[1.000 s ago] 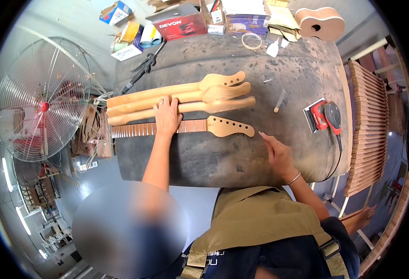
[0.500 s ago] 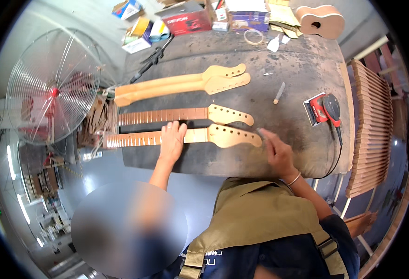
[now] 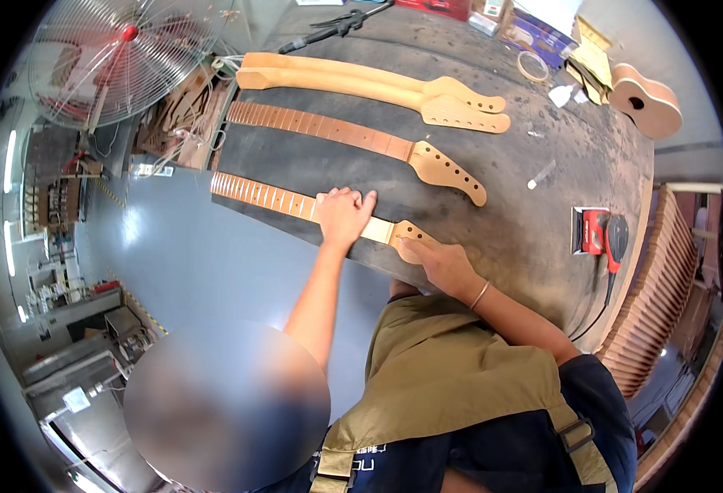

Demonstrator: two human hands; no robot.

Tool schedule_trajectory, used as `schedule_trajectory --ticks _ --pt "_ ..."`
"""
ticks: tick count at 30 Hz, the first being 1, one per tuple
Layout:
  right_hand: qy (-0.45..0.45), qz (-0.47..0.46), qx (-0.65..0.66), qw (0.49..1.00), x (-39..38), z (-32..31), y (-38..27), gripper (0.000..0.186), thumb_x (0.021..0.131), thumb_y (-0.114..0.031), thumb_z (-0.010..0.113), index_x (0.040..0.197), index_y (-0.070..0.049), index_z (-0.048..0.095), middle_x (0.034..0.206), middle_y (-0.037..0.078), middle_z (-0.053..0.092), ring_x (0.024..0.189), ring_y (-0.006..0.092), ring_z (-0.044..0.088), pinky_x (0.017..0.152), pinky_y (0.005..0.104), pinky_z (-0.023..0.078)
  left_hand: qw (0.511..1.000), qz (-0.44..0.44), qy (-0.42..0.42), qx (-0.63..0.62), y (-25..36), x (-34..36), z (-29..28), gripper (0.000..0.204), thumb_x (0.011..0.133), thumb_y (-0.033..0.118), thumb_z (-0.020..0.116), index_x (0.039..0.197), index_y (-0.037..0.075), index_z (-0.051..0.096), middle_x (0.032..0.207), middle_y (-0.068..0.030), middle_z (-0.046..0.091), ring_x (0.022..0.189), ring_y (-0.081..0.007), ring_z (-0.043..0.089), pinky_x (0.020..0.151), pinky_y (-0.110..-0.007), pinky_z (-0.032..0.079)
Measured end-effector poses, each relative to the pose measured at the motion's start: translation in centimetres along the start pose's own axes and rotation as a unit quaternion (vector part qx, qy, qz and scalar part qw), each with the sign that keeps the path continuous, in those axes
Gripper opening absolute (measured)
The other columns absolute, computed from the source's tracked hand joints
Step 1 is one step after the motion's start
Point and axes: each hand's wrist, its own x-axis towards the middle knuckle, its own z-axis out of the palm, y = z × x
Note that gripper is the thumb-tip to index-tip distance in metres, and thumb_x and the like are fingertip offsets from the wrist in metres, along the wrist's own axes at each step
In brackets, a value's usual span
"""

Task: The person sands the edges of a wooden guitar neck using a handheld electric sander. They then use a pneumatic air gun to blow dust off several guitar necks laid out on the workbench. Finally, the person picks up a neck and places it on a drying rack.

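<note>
A guitar neck (image 3: 275, 199) with a fretted brown board and pale headstock lies along the near edge of the workbench. My left hand (image 3: 345, 218) is closed over its fretboard, toward the headstock end. At the headstock, my right hand (image 3: 445, 266) has its fingers bent together, pressed to the wood by the nut. Whatever those fingers pinch, if anything, is hidden. Farther back, a second fretted neck (image 3: 328, 135) lies face up. Beyond it, two pale necks (image 3: 337, 82) rest side by side, face down.
A red-and-black sander (image 3: 600, 234) with a cord sits at the right of the dark workbench (image 3: 534, 271). A small clear tube-like tool (image 3: 542, 174) lies left of it. An air gun (image 3: 337, 29), a tape roll (image 3: 533, 66) and a ukulele body (image 3: 646, 100) are toward the back. A fan (image 3: 130, 33) stands at left.
The near neck has come closer to me, widening its gap from the second neck. My right hand has gone from the headstock's tip to near the nut. The view has shifted.
</note>
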Motion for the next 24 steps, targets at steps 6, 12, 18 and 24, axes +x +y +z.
schedule_trajectory --ticks 6,12,18,24 --pt "-0.027 -0.050 -0.018 0.998 1.4 0.1 1.1 0.047 0.091 -0.004 0.062 0.137 -0.016 0.066 0.100 0.011 0.074 0.077 0.0314 0.072 0.065 0.0422 0.057 0.993 -0.073 0.079 0.052 0.4 0.3 1.7 0.045 0.096 0.029 0.062 0.060 0.005 0.074 0.071 -0.0127 0.072 0.078 -0.0298 0.068 0.086 -0.044 0.043" --pt "-0.144 -0.105 -0.112 0.978 3.6 -2.3 0.8 0.046 0.091 -0.005 0.062 0.135 -0.016 0.066 0.084 0.009 0.070 0.071 0.0313 0.070 0.060 0.0438 0.054 0.987 -0.126 0.050 0.081 1.0 0.5 1.4 0.046 0.097 0.031 0.059 0.061 0.006 0.074 0.069 -0.0112 0.071 0.076 -0.0301 0.066 0.080 -0.043 0.044" --pt "-0.167 -0.130 -0.132 0.969 5.0 -2.8 -0.7 0.042 0.095 -0.008 0.061 0.136 -0.015 0.065 0.075 0.010 0.066 0.064 0.0327 0.068 0.057 0.0453 0.052 0.989 -0.123 0.077 0.041 1.1 0.0 1.5 0.046 0.096 0.030 0.057 0.060 0.005 0.071 0.064 -0.0112 0.066 0.073 -0.0278 0.061 0.086 -0.042 0.042" --pt "-0.161 -0.141 -0.120 0.969 4.7 -2.1 -0.6 0.049 0.095 -0.003 0.060 0.143 -0.015 0.061 0.077 0.011 0.065 0.067 0.0341 0.067 0.058 0.0456 0.050 0.989 -0.114 0.082 0.046 1.2 -0.3 2.1 0.046 0.096 0.028 0.057 0.057 0.008 0.069 0.060 -0.0099 0.065 0.069 -0.0266 0.061 0.084 -0.041 0.041"
